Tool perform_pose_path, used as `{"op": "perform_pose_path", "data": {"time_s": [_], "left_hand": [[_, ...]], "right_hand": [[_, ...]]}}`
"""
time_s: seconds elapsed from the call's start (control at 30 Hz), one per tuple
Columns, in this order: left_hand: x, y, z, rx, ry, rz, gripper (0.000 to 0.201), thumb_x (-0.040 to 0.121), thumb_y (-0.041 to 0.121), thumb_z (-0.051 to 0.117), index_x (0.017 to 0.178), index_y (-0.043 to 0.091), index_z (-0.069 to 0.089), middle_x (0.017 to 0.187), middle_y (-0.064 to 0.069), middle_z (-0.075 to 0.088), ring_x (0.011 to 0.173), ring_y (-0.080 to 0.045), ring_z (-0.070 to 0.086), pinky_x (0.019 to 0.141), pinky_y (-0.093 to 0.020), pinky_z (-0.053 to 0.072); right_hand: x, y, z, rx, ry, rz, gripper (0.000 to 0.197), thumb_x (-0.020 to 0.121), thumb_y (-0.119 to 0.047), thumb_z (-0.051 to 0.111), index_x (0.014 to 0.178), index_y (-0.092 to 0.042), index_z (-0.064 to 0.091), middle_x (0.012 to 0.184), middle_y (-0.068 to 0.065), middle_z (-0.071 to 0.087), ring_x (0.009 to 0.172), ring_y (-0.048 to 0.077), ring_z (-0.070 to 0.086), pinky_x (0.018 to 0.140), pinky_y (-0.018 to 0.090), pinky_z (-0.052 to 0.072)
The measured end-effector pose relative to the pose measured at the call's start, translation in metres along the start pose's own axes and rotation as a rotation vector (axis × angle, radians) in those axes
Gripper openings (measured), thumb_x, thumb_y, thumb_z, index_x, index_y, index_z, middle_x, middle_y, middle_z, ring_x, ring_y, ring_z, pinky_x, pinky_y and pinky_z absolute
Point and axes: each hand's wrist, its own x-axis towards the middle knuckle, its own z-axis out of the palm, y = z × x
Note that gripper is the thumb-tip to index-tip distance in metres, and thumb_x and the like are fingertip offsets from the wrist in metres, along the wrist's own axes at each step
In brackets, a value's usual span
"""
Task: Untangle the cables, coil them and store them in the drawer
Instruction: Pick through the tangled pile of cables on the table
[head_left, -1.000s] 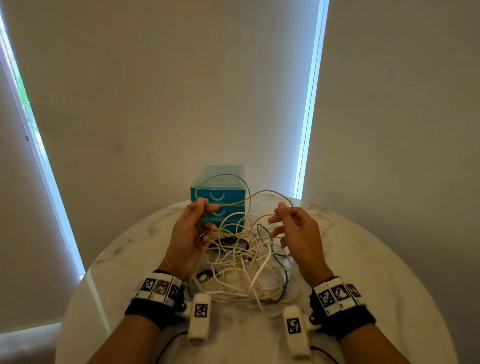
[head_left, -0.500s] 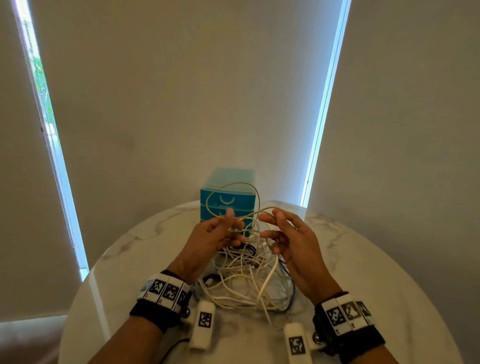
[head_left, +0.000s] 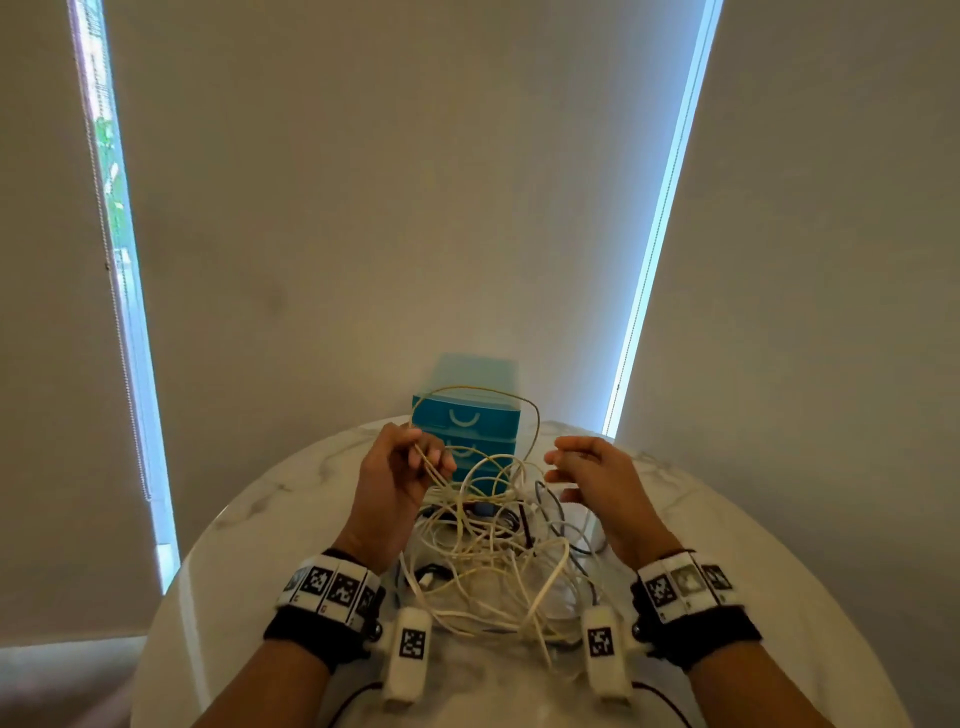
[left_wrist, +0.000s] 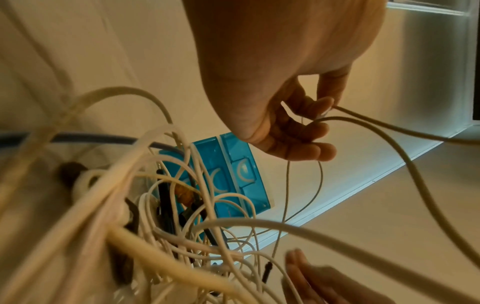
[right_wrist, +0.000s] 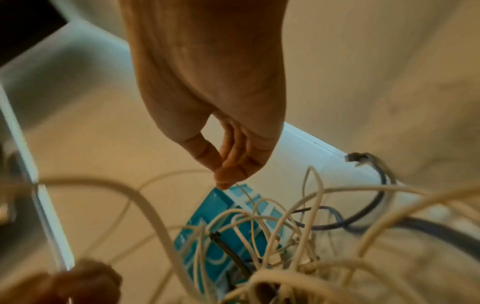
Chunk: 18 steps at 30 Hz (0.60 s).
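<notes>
Just in front of the blue drawer unit, the fingers of the left hand were curled round a thin cream cable, pinching it near the thumb so that one wide loop stood up across the unit's top drawer front. The right hand hung level with it on the other side of that loop, fingers loosely gathered and slightly bent, thumb close to them, gripping nothing that I could make out.

Below both hands, on the near side of the drawer unit, the tangle of cables lay heaped on the round marble table: mostly white and cream leads, a dark blue-grey one curling out on the right-hand side, and a few black plugs buried in the middle.

These looked light, limp things with little spring. A thin lead would likely slide easily through a pinch yet snag wherever a plug caught a loop, so hard pulling would probably tighten the knot. The better hold seemed to be near a free plug end, feeding it back through the crossings, with the other hand steadying the heap.

All drawers of the unit appeared closed. Their fronts showed only pale curved handles; no brand or lettering could be read. The wrist bands carried black-and-white square marker patterns, not words.
</notes>
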Motion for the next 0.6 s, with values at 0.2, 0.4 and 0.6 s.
{"op": "perform_pose_path", "data": {"time_s": [0.2,0.4,0.6], "left_hand": [[-0.001,-0.001,-0.002,-0.051,-0.004,-0.008,0.022,0.085,0.017,0.048,0.065,0.009,0.046,0.071,-0.018,0.050,0.070,-0.034,0.058,0.075,-0.043,0.048],[0.005,-0.005,-0.011,0.035,0.057,-0.076,0.025,0.097,0.001,0.035,0.090,0.002,0.059,0.076,-0.017,0.065,0.078,-0.035,0.073,0.072,-0.034,0.064],[0.005,-0.005,-0.004,0.104,-0.002,-0.152,0.028,0.103,-0.001,0.035,0.098,0.004,0.062,0.084,-0.012,0.067,0.078,-0.026,0.071,0.070,-0.030,0.062]], "right_hand": [[0.046,0.008,0.032,-0.528,0.007,-0.111,0.033,0.098,-0.044,0.074,0.117,-0.020,0.064,0.104,-0.002,0.075,0.093,0.020,0.076,0.091,0.045,0.064],[0.041,-0.031,0.031,-0.324,0.196,-0.289,0.013,0.106,-0.030,0.066,0.100,-0.020,0.072,0.084,-0.003,0.080,0.072,0.010,0.078,0.077,0.044,0.068],[0.012,-0.096,0.028,-0.032,0.193,-0.440,0.012,0.107,-0.030,0.067,0.113,-0.022,0.072,0.095,-0.005,0.082,0.090,0.007,0.080,0.068,0.031,0.067]]}}
